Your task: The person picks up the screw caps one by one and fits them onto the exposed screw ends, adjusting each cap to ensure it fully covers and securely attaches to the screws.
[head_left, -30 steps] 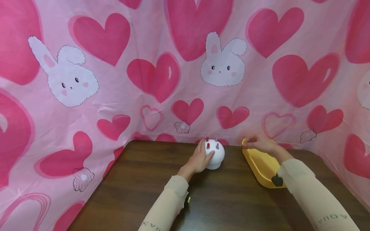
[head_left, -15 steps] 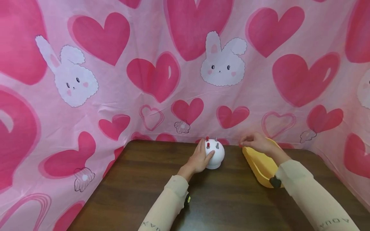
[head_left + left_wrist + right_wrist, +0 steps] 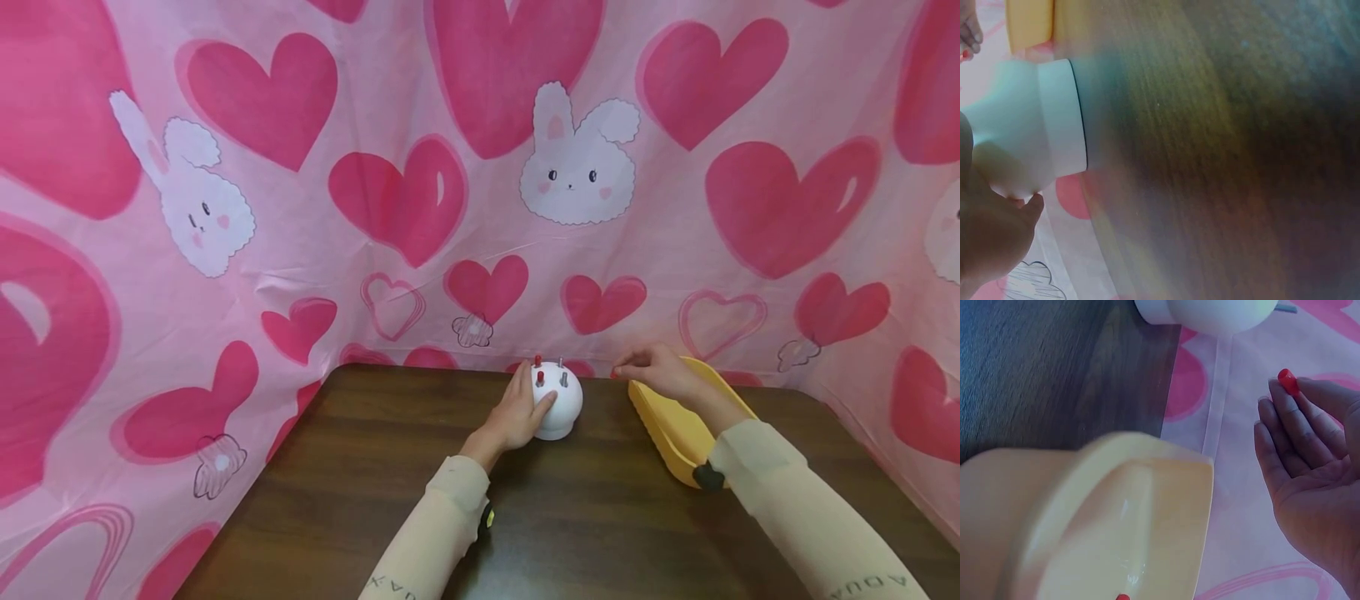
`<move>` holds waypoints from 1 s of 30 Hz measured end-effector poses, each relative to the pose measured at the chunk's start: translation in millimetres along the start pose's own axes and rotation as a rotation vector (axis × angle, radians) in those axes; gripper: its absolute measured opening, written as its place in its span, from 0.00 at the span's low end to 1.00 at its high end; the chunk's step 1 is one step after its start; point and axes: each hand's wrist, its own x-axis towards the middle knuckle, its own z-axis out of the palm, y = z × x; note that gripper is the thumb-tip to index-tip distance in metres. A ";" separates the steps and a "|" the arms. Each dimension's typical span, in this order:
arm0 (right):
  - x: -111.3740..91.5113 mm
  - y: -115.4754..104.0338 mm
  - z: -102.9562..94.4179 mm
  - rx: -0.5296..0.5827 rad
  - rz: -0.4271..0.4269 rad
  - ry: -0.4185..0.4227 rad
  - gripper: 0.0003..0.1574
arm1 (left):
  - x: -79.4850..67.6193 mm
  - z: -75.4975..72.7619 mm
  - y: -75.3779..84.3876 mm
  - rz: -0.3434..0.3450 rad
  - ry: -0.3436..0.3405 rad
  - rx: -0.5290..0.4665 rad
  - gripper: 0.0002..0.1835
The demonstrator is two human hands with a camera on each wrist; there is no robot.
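Note:
In the head view a white ball-shaped body (image 3: pixel 567 410) stands on the table on a short round base. Metal toggle-like posts rise from its top, two wearing red caps (image 3: pixel 540 378) and two bare (image 3: pixel 564 379). My left hand (image 3: pixel 513 414) grips the ball from its left side, thumb across the front. To the right of the ball, my right hand (image 3: pixel 666 372) is in the air beside the far end of a yellow tray (image 3: pixel 667 450). Between thumb and fingertip it pinches a small hollow red cap (image 3: pixel 1287 381), its other fingers extended.
Another small red piece (image 3: pixel 1122 597) lies inside the tray, mostly cut off by the right wrist view's lower edge. The dark wooden table (image 3: pixel 375 467) ends at a pink heart-patterned cloth (image 3: pixel 405 100) hanging behind and along the sides.
My right hand has moved left from over the tray's far end, carrying the red cap closer to the white ball. My left hand and the ball have stayed in place.

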 end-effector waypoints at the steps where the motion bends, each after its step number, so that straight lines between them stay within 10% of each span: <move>1: 0.4 -0.9 0.6 0.006 -0.001 0.004 0.14 | 0.2 0.0 0.0 0.002 0.001 0.000 0.45; 30: 7.5 -32.8 21.9 0.052 -0.031 0.157 0.15 | 0.9 1.0 -0.6 -0.014 -0.011 -0.014 0.46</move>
